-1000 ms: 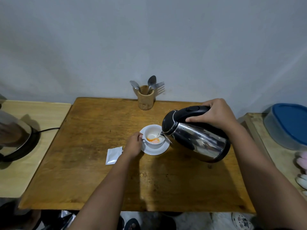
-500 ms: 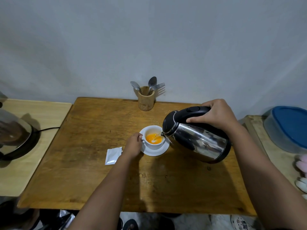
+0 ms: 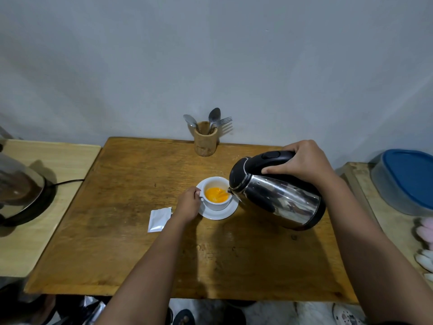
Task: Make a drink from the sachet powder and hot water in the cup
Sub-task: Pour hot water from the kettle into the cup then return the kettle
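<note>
A white cup (image 3: 216, 204) stands on a white saucer (image 3: 220, 213) at the middle of the wooden table (image 3: 140, 242). Orange liquid fills the bottom of the cup. My left hand (image 3: 187, 205) grips the cup's handle on its left side. My right hand (image 3: 302, 164) holds the black handle of a steel kettle (image 3: 276, 198), which is tilted with its spout over the cup's right rim. A thin stream runs from the spout into the cup. A white sachet (image 3: 159, 219) lies flat on the table, left of my left hand.
A wooden holder (image 3: 205, 141) with spoons and a fork stands at the table's back edge. A second kettle (image 3: 18, 191) with a cord sits on the pale side table at left. At right, a blue-lidded container (image 3: 407, 179) rests on another surface.
The orange liquid in the cup has risen and spread from a small patch of wet powder. Both hands and the kettle have stayed almost in place.
</note>
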`<state>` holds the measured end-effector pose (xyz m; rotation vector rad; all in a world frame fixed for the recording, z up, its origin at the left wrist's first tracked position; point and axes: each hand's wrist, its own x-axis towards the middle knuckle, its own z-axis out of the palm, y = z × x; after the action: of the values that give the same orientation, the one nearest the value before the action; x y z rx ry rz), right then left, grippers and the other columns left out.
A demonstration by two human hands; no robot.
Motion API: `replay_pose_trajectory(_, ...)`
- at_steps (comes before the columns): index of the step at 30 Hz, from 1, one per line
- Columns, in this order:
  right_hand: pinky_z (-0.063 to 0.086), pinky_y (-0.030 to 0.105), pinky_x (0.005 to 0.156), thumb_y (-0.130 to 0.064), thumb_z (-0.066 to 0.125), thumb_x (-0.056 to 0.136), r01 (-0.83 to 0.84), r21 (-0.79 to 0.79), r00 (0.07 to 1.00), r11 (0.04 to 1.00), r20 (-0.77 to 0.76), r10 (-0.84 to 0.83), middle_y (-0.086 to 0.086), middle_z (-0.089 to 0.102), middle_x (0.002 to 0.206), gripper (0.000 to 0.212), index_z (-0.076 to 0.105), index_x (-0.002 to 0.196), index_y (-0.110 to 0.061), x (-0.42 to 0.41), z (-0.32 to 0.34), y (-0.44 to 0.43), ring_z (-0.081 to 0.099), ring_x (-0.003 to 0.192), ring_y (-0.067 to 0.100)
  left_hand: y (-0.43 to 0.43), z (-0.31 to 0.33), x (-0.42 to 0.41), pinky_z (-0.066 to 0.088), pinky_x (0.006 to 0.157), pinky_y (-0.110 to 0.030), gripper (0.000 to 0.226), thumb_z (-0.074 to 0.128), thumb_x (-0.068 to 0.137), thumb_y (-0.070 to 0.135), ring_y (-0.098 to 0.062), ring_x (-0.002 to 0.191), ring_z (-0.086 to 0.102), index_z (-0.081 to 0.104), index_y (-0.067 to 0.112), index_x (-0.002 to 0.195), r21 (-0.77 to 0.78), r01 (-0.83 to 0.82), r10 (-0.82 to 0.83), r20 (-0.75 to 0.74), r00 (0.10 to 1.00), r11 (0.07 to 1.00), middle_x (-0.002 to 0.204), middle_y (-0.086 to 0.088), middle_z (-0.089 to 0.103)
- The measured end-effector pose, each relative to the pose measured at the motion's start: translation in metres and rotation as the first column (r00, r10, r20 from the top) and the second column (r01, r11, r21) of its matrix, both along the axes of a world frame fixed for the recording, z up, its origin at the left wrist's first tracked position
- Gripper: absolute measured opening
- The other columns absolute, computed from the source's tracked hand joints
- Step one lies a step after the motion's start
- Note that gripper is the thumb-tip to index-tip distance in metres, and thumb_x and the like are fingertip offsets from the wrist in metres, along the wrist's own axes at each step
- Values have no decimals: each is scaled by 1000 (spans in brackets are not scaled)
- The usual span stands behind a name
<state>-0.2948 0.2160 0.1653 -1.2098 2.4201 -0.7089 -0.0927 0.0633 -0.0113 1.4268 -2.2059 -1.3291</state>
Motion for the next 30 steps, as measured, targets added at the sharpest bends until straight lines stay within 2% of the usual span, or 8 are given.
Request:
replay_pose_trajectory(10, 56, 39, 65, -57, 82, 46, 13, 36, 1000, 999, -6, -13, 1, 71, 69, 52, 75, 80, -19, 2, 1, 0, 66, 69, 21, 1, 1, -2, 41, 80, -32, 29, 35, 96, 16, -24, 99, 52, 55, 6, 114, 12, -6, 6, 21, 1000, 1000, 118, -17, 59)
replay_pose_trajectory(15, 56, 41, 67, -62, 80, 44, 16, 40, 1000, 999, -15, -16, 0, 71, 71, 57, 76, 82, -21, 2, 0, -1, 66, 69, 19, 0, 0, -2, 42, 81, -32, 28, 35, 96, 16, -21, 94, 49, 56, 7, 114, 16, -12, 12, 28, 1000, 1000, 117, -17, 59)
replay_pose_trajectory(21, 54, 37, 62, -60, 81, 46, 7, 41, 999, 999, -48, -5, -1, 70, 68, 52, 77, 81, -22, 2, 2, -4, 64, 67, 17, 0, 0, -1, 42, 80, -34, 28, 35, 96, 15, -23, 93, 50, 56, 5, 111, 12, -7, 7, 9, 1000, 1000, 113, -18, 60)
replay_pose_trajectory(25, 55, 38, 64, -60, 81, 46, -3, 41, 998, 999, -69, 6, -1, 72, 70, 52, 77, 82, -23, 2, 3, -5, 65, 68, 17, 0, 0, -2, 40, 77, -31, 28, 35, 96, 15, -22, 91, 50, 57, 5, 109, 10, -4, 4, 9, 1000, 1000, 112, -18, 60)
replay_pose_trajectory(27, 54, 36, 63, -59, 81, 47, -10, 41, 997, 999, -75, 13, 0, 72, 70, 49, 76, 79, -23, 1, 4, -5, 65, 68, 17, -1, 0, -2, 40, 77, -31, 27, 35, 96, 15, -22, 92, 50, 57, 5, 109, 12, -7, 7, 12, 1000, 1000, 112, -17, 60)
replay_pose_trajectory(30, 45, 30, 55, -58, 82, 48, -10, 35, 997, 999, -82, 13, -2, 67, 62, 34, 69, 63, -30, 0, 5, -4, 62, 62, 16, -1, -1, -2, 44, 81, -35, 27, 35, 96, 15, -22, 93, 50, 56, 6, 110, 15, -10, 10, 18, 1000, 1000, 113, -17, 60)
